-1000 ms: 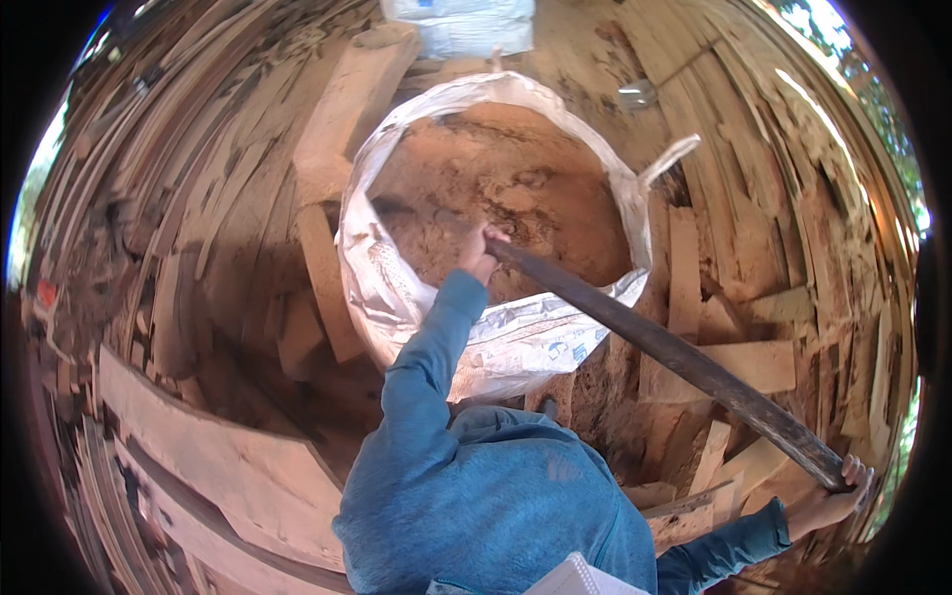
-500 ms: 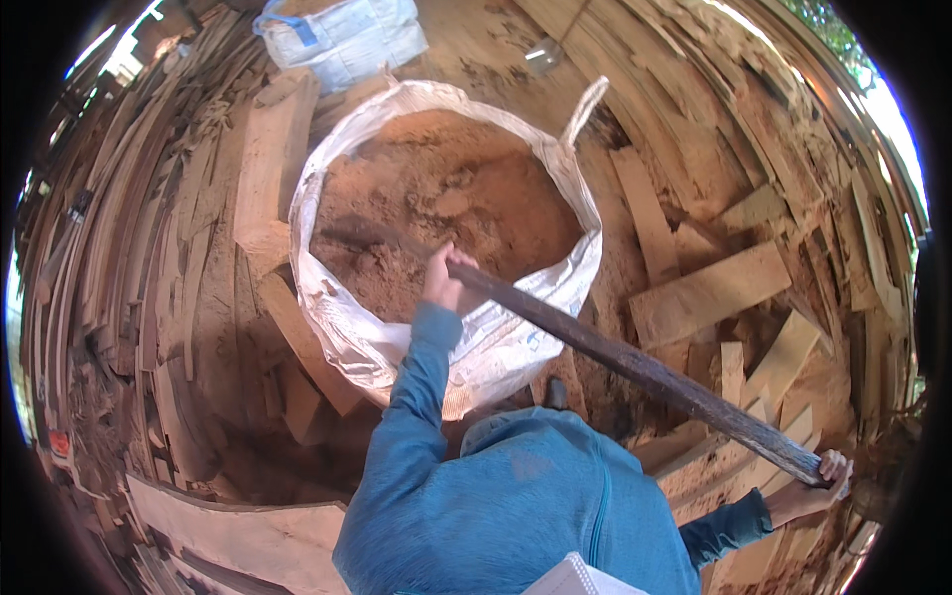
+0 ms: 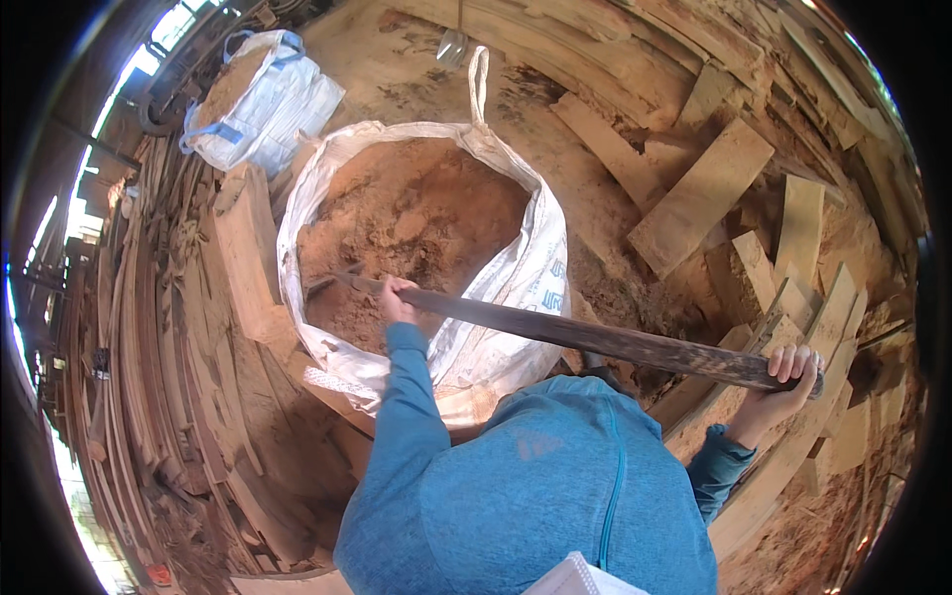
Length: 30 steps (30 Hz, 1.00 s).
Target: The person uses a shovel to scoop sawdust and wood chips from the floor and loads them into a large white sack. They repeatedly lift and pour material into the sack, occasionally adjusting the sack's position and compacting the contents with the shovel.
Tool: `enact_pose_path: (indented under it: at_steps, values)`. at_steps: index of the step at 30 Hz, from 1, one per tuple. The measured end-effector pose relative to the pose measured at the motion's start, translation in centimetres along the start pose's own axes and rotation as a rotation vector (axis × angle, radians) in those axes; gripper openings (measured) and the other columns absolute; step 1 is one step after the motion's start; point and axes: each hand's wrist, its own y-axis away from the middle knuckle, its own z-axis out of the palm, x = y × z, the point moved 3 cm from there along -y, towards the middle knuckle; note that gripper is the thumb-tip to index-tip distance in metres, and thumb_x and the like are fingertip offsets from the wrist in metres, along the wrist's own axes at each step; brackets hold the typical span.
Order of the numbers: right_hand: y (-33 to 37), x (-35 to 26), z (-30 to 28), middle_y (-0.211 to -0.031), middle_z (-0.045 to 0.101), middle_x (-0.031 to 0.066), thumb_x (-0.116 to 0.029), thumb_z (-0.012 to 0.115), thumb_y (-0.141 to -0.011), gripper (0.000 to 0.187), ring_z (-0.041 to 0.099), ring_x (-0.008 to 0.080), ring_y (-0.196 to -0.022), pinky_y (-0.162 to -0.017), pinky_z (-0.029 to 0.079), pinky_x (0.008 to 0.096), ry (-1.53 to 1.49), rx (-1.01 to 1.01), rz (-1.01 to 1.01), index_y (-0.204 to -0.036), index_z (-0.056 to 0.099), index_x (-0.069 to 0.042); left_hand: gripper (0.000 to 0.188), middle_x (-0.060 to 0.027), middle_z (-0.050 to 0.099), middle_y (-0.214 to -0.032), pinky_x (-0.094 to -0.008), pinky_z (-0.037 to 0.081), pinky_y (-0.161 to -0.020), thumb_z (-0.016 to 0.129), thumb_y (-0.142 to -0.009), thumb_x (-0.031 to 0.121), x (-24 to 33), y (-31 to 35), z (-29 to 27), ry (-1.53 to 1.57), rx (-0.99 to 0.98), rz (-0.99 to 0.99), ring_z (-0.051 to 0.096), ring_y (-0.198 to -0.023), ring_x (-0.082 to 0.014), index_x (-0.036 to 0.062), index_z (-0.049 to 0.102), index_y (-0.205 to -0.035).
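Note:
A big white woven bulk bag (image 3: 555, 238) stands open in front of me, with reddish-brown sawdust (image 3: 397, 203) inside. Slanting across its near side is a long-handled tool with a dark wooden handle (image 3: 585, 337). My left hand (image 3: 400, 299) is wrapped round the handle near its lower end, over the sawdust. At the right, my right hand (image 3: 796, 375) grips the handle's far end, its fingers curled over the top. The tool's working end lies at the left inside of the bag, partly sunk in the sawdust, so its shape is unclear.
Another white bag with blue straps (image 3: 263, 109) stands at the back left. A metal scoop-like tool (image 3: 452, 48) lies at the back. Long wood strips (image 3: 139, 397) are stacked on the left; planks (image 3: 702, 198) and offcuts lie on the right. A thick beam (image 3: 246, 258) touches the bag's left side.
My view has turned rightward. My left hand and the tool's working end have drawn nearer to me within the bag, and the handle lies flatter, its right end raised. Both hands keep their grip.

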Motion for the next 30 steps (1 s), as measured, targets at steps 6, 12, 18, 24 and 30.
enact_pose_path:
  at_steps: [6, 12, 18, 24, 30]
  values:
    - [-4.0, -5.7, -13.5, -0.065, 0.037, -0.0015, -0.016, 0.055, -0.093, 0.025, 0.037, 0.0099, -0.055, -0.054, 0.037, 0.0258, 0.198, 0.329, 0.187, -0.072, 0.043, -0.010, 0.039, 0.0057, 0.037, -0.047, -0.0284, 0.037, -0.049, 0.060, -0.088, 0.019, -7.1, 6.7, 3.2, 0.034, 0.198, -0.285, 0.037, -0.042, -0.0082, 0.0173, 0.037, -0.056]
    - [-7.8, -10.0, -14.5, -0.078, 0.058, 0.0032, -0.021, 0.064, -0.088, 0.021, 0.053, 0.0122, -0.070, -0.066, 0.044, 0.0253, 1.054, 0.360, -0.312, -0.094, 0.064, -0.002, 0.041, 0.0068, 0.036, -0.048, -0.0268, 0.040, -0.050, 0.059, -0.090, 0.029, -9.0, 5.9, 8.9, 0.235, -0.025, -0.353, 0.038, -0.044, -0.0086, 0.0176, 0.038, -0.057]
    - [-8.9, -10.1, -9.0, -0.053, 0.048, 0.0010, -0.023, 0.065, -0.086, 0.028, 0.044, 0.0125, -0.049, -0.048, 0.035, 0.0283, 1.708, -0.581, 0.163, -0.068, 0.061, -0.002, 0.040, 0.0001, 0.049, -0.057, -0.0304, 0.050, -0.059, 0.059, -0.089, 0.041, -9.5, 3.0, 10.5, 0.143, 0.008, -0.149, 0.051, -0.053, -0.0154, 0.0130, 0.049, -0.062]
    - [-5.0, -3.7, -5.7, -0.056, 0.057, 0.0115, -0.024, 0.072, -0.081, 0.026, 0.040, 0.0133, -0.051, -0.047, 0.038, 0.0354, 1.739, -0.988, 0.381, -0.075, 0.065, 0.000, 0.042, -0.0016, 0.048, -0.058, -0.0367, 0.054, -0.074, 0.066, -0.083, 0.045, -12.7, 1.6, 9.2, 0.158, 0.087, -0.294, 0.053, -0.057, -0.0145, 0.0100, 0.050, -0.068]
    - [2.1, 3.3, -6.3, -0.051, 0.052, 0.0089, -0.020, 0.068, -0.082, 0.023, 0.050, 0.0251, -0.044, -0.047, 0.039, 0.0334, 1.800, -1.050, -0.028, -0.069, 0.062, -0.002, 0.040, 0.0000, 0.047, -0.054, -0.0354, 0.051, -0.065, 0.065, -0.084, 0.047, -10.3, -2.5, 5.1, 0.034, 0.148, -0.262, 0.051, -0.055, -0.0130, 0.0108, 0.052, -0.073]
